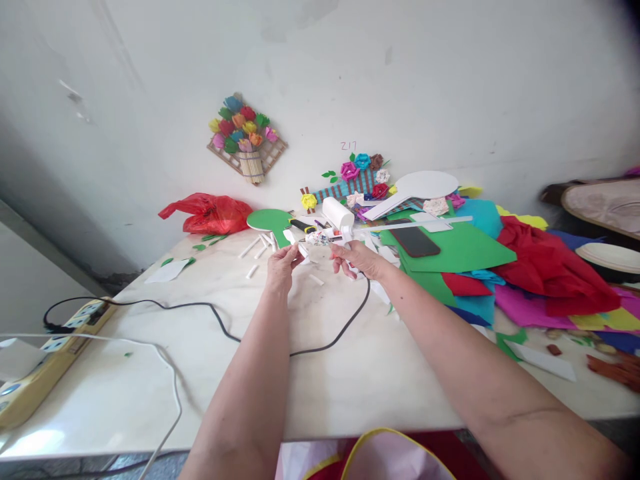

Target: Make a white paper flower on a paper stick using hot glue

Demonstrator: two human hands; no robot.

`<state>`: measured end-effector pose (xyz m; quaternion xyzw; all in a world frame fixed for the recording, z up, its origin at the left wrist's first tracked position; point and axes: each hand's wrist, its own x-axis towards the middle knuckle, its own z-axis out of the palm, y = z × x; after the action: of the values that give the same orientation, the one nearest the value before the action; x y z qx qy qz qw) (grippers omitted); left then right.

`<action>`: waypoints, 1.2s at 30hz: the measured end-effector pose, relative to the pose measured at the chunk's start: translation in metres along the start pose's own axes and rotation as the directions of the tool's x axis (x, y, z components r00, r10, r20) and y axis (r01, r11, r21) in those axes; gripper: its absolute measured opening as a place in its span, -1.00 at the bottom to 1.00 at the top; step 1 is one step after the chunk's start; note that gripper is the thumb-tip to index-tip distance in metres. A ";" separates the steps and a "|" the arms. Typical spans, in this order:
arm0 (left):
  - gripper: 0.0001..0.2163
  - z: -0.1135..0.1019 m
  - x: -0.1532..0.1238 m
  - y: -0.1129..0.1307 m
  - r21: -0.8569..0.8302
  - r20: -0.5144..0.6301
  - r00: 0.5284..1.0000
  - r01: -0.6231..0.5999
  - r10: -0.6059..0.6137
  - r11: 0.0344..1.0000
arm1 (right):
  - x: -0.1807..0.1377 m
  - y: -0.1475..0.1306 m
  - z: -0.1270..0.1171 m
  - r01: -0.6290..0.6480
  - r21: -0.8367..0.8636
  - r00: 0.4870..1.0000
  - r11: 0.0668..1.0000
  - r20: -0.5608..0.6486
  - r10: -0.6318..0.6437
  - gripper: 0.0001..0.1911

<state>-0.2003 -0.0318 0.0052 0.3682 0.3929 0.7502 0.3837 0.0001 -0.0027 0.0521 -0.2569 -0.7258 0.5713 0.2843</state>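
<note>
My right hand (356,259) is wrapped round a white glue gun (346,233), with a long pale glue stick (425,223) running out behind it to the right. A black cord (361,310) hangs from the gun's grip. Just to the left, my left hand (283,268) pinches a small white piece (303,253), possibly rolled paper. Its exact shape is partly covered by the fingers. The gun's tip points left, close to a small crumpled multicoloured bit. Short white rolls (249,248) lie beyond my left hand, and a yellow-and-black cutter (303,227) rests behind them.
A green disc (268,219) and red plastic bag (215,213) sit at the back. On the right are green sheets (465,250), a phone (416,239) and red cloth-like material (540,260). A power strip (80,340) stands left. Paper flowers (243,127) hang on the wall.
</note>
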 end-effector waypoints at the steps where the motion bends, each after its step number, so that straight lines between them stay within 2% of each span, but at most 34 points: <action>1: -0.76 0.000 0.000 0.000 -0.006 0.006 1.000 0.003 -0.003 1.000 | 0.000 0.001 0.000 -0.001 -0.004 1.000 1.000 -0.002 0.001 -0.51; 16: -0.76 -0.001 -0.001 -0.001 -0.044 0.024 0.999 0.025 -0.024 0.999 | 0.003 0.007 -0.001 0.008 -0.031 1.000 0.999 0.005 -0.008 -0.52; 36: -0.72 -0.001 0.000 0.007 -0.105 -0.082 0.997 -0.005 -0.003 0.994 | 0.003 0.006 -0.002 0.002 -0.098 1.000 0.995 -0.004 -0.003 -0.50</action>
<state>-0.2036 -0.0352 0.0109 0.3166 0.3682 0.7845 0.3856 -0.0007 0.0021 0.0467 -0.2709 -0.7527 0.5341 0.2735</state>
